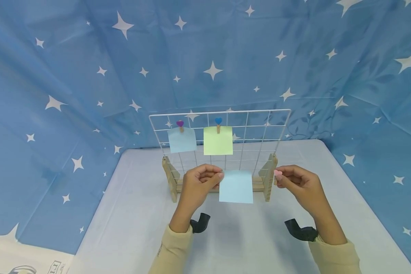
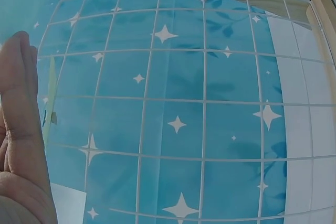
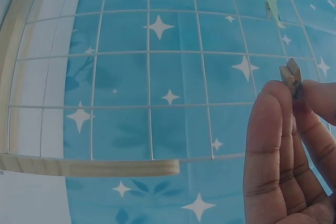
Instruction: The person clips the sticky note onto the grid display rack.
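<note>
My left hand [image 1: 200, 184] pinches a light blue sticky note [image 1: 236, 187] by its upper left corner, in front of a white wire grid [image 1: 248, 127]. Only an edge of that note shows in the left wrist view. Between thumb and forefinger my right hand [image 1: 299, 184] holds a small wooden clothespin [image 3: 290, 75] topped by a pink heart [image 1: 277, 173]. It is apart from the note, beside the stand's right foot. On the grid hang a blue note [image 1: 182, 141] under a purple-heart clothespin [image 1: 180, 125] and a pale green note [image 1: 218, 142] under a blue-heart clothespin [image 1: 219, 125].
Wooden feet [image 1: 170, 179] hold the grid upright on a white table [image 1: 133, 213]. A blue star-patterned cloth [image 1: 205, 49] hangs behind and along the sides. At the lower left lies a printed cream sheet [image 1: 31, 255].
</note>
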`<action>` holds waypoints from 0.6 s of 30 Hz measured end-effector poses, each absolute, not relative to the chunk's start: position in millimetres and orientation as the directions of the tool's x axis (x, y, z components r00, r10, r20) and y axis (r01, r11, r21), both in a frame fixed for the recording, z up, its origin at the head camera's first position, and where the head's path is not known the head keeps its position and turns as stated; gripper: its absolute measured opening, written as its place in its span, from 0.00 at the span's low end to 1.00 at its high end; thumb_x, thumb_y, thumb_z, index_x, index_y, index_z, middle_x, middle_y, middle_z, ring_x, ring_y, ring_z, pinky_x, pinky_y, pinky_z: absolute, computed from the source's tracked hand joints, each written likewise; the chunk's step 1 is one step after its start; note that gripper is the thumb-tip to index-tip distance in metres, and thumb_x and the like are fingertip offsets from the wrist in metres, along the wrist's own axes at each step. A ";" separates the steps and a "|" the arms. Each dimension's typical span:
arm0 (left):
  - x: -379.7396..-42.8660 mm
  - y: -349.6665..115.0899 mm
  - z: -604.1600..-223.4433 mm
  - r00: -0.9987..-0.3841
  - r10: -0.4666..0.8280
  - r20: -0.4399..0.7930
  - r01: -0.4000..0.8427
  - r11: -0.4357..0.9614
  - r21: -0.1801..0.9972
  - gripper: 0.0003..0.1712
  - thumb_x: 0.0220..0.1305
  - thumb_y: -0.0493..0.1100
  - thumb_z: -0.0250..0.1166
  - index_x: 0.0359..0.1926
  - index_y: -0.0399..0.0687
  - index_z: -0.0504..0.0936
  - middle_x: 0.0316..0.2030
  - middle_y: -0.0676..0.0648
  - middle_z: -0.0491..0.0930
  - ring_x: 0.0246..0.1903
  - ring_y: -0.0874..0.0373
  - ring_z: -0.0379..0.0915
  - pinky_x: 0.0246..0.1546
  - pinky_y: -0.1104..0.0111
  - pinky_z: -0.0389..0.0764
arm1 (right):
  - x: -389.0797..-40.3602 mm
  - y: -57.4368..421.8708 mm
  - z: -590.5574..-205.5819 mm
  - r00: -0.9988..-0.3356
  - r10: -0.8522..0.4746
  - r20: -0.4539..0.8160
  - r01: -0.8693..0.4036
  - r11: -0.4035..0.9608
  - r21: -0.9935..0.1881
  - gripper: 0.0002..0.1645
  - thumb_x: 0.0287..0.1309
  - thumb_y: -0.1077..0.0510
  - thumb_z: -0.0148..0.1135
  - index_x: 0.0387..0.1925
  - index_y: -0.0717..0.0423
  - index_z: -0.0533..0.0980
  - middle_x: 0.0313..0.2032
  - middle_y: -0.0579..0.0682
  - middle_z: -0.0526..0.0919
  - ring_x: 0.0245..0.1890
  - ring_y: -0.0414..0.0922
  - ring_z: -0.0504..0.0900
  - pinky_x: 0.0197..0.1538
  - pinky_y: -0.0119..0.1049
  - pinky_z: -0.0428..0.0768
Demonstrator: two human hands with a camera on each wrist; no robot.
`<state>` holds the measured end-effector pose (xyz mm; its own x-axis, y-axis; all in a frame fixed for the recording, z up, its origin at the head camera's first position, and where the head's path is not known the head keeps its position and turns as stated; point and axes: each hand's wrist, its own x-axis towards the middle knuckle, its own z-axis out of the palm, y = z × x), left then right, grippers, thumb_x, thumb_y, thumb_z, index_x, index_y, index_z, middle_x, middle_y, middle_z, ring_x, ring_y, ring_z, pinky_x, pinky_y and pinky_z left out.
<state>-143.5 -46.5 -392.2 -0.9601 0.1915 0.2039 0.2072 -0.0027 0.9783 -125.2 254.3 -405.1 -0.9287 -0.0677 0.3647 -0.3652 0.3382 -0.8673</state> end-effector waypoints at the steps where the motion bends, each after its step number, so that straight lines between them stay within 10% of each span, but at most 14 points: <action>1: -143.8 -46.4 -391.7 -0.959 0.192 0.207 0.210 -0.002 0.978 0.10 0.63 0.41 0.71 0.41 0.39 0.86 0.34 0.42 0.84 0.30 0.53 0.82 0.35 0.59 0.87 | -125.8 253.8 -404.6 -0.929 -0.068 0.364 -0.364 0.347 -0.864 0.11 0.66 0.67 0.61 0.48 0.66 0.80 0.36 0.48 0.84 0.33 0.41 0.85 0.41 0.29 0.84; 18: -148.9 -38.7 -382.1 -0.948 0.203 0.247 0.254 0.008 0.967 0.10 0.64 0.44 0.70 0.41 0.42 0.86 0.34 0.43 0.84 0.29 0.53 0.82 0.35 0.63 0.87 | -130.2 252.9 -394.1 -0.920 -0.055 0.389 -0.379 0.391 -0.839 0.10 0.65 0.65 0.64 0.47 0.64 0.82 0.37 0.44 0.85 0.33 0.39 0.84 0.41 0.26 0.83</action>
